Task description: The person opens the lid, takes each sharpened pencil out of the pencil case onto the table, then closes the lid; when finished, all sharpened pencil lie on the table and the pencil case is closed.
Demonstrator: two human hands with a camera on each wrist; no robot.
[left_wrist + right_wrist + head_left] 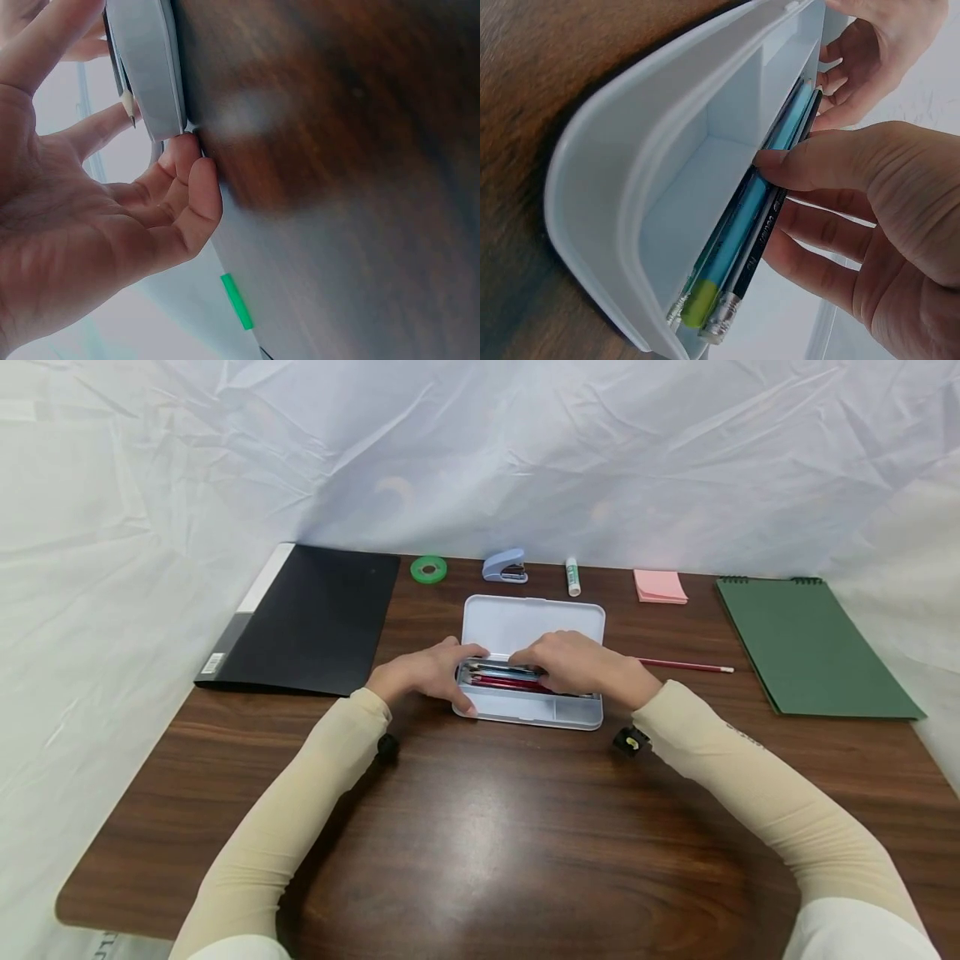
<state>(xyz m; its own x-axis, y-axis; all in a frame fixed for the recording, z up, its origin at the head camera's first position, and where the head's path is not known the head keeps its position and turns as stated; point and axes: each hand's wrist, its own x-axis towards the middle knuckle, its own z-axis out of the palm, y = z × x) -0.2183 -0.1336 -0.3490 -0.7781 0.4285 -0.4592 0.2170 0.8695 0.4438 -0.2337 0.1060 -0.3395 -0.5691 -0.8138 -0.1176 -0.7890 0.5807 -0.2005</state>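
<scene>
An open white pencil case (517,708) stands on the table with its lid (525,618) tilted back. My left hand (431,672) holds the case's left end, thumb at the front corner and a finger near the hinge. Over the case, my right hand (573,664) pinches pencils between thumb and fingers. In the right wrist view these include a black pencil (754,255) with a white eraser and a light-blue pencil (731,247) with a yellow-green end. Red pencils (502,682) lie in the case too. The right fingertips are partly hidden behind the pencils.
Behind the case a green tape roll (428,569), a blue stapler (505,566), a glue stick (573,577) and pink sticky notes (660,587) stand in a row. A black folder (315,618) lies left, a green notebook (821,647) right. Near my right wrist lies a red pencil (690,666).
</scene>
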